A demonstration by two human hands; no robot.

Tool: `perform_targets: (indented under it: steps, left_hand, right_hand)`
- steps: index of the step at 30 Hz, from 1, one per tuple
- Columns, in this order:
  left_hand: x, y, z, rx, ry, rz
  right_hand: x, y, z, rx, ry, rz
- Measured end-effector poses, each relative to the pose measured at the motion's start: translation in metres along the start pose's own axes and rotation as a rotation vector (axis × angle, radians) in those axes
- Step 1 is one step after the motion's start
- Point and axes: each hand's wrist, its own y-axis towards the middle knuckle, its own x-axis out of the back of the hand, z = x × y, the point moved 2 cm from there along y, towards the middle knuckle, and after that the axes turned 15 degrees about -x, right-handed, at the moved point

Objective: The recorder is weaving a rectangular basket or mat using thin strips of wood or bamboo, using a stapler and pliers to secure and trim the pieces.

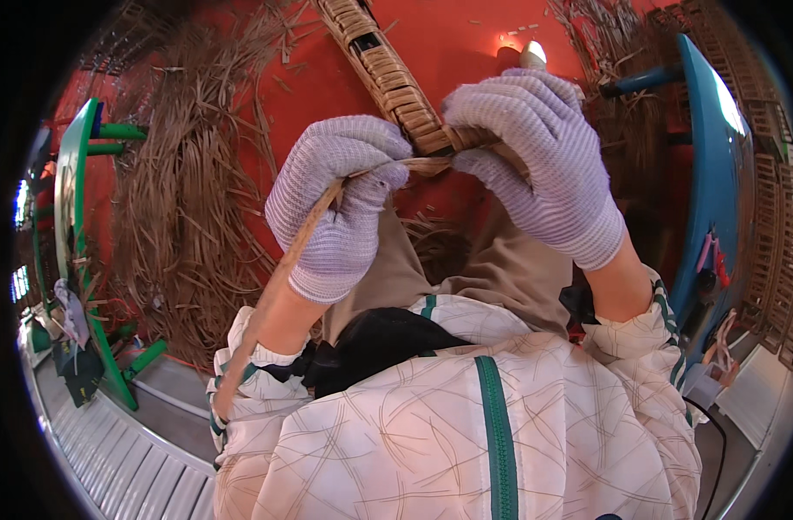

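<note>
A long bar wrapped in tan woven strip (396, 82) slants down from the top edge, and its near end lies between my two gloved hands. My left hand (337, 204), in a striped pale glove, is closed with thumb and fingers pinching a flat brown weaving strip (285, 269). The strip's loose tail hangs over my left forearm, and its other end runs to the bar's corner. My right hand (539, 152) curls round the wrapped bar just right of that corner; its palm side is hidden. A shiny pale rounded tip (532, 56) shows beyond the right knuckles; its kind is unclear.
A large heap of loose brown strips (184, 191) lies on the red surface (466, 30) at left, and more strips lie at the upper right. A green-framed stand (76, 182) is on the left, a blue panel (704, 165) on the right. Woven frames (773, 243) stand at far right.
</note>
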Motion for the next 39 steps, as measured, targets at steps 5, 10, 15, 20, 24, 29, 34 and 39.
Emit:
perform_targets:
  steps: [5,10,15,20,24,29,34,39]
  left_hand:
    - [-0.003,0.002,0.002,0.021,-0.024,0.024]
    - [-0.005,0.003,0.012,-0.064,-0.024,0.101]
    - [-0.012,0.003,0.023,0.1,-0.227,0.011]
    - [-0.019,0.002,0.031,0.156,-0.327,-0.029]
    - [-0.014,0.006,0.028,0.123,-0.285,0.037]
    - [-0.011,0.011,0.015,0.017,-0.181,0.101]
    - [-0.012,0.013,0.012,0.015,-0.198,0.1]
    - [-0.015,0.014,0.014,-0.047,-0.118,0.118]
  right_hand:
    - [0.013,0.006,0.001,-0.056,-0.051,0.141]
    - [0.022,0.014,-0.007,-0.024,-0.115,0.229]
    - [0.017,0.017,-0.013,0.027,-0.095,0.216]
    - [0.02,0.021,-0.012,-0.01,-0.091,0.219]
    - [0.026,0.027,-0.022,-0.014,-0.131,0.309]
    - [0.035,0.023,-0.035,0.051,-0.041,0.309]
    - [0.028,0.021,-0.031,0.054,-0.059,0.238]
    - [0.02,0.021,-0.026,0.075,-0.058,0.149]
